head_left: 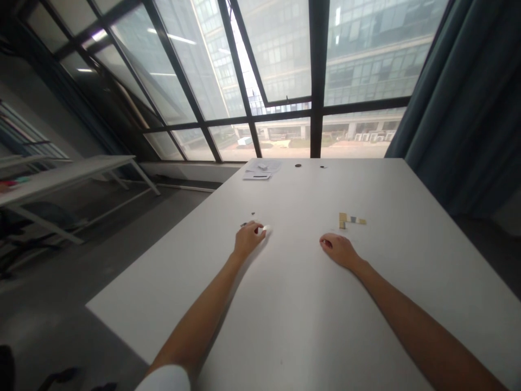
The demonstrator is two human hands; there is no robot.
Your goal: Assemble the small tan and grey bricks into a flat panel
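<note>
Both my arms reach out over a white table (pixel 309 315). My left hand (pixel 248 239) rests on the tabletop with its fingers curled round a small white piece (pixel 266 228) that shows at the fingertips. A tiny dark bit (pixel 243 224) lies just beyond the knuckles. My right hand (pixel 338 248) lies on the table with fingers curled in and nothing visible in them. A short way past it sits a small L-shaped row of yellow and grey blocks (pixel 350 220), not touched by either hand.
At the table's far edge lie papers with a small object on top (pixel 260 169) and two small dark discs (pixel 298 165). A second white table (pixel 61 176) stands to the left. Large windows are ahead, and a dark curtain (pixel 468 108) hangs at the right.
</note>
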